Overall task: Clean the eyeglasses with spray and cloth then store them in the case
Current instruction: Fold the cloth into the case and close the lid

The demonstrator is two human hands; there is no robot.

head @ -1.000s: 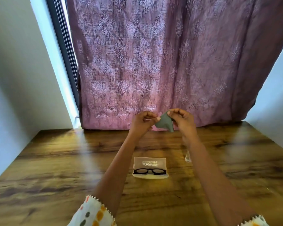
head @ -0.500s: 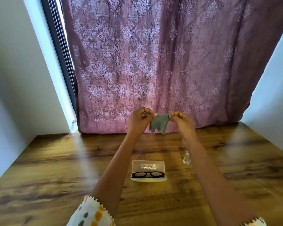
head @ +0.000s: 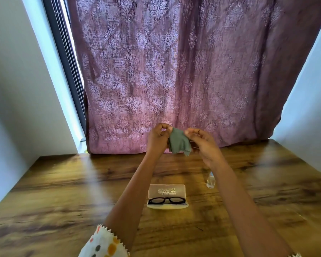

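One head-worn camera looks forward and down over the table (head: pixel 63 182) toward the curtain (head: pixel 174 71)

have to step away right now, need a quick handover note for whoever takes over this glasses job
Left hand: pinches the top of the grey cloth, held up above the table.
Right hand: fingers curled at the cloth's right edge, apparently pinching it.
Eyeglasses: folded, lying in the open case on the table.
Spray bottle: upright, right of the case, partly behind the right forearm.
Done: cloth in hand; whether the lenses were sprayed or wiped cannot be told.
To do: if uncleaned, spray and wipe the glasses, put them back, close the case.
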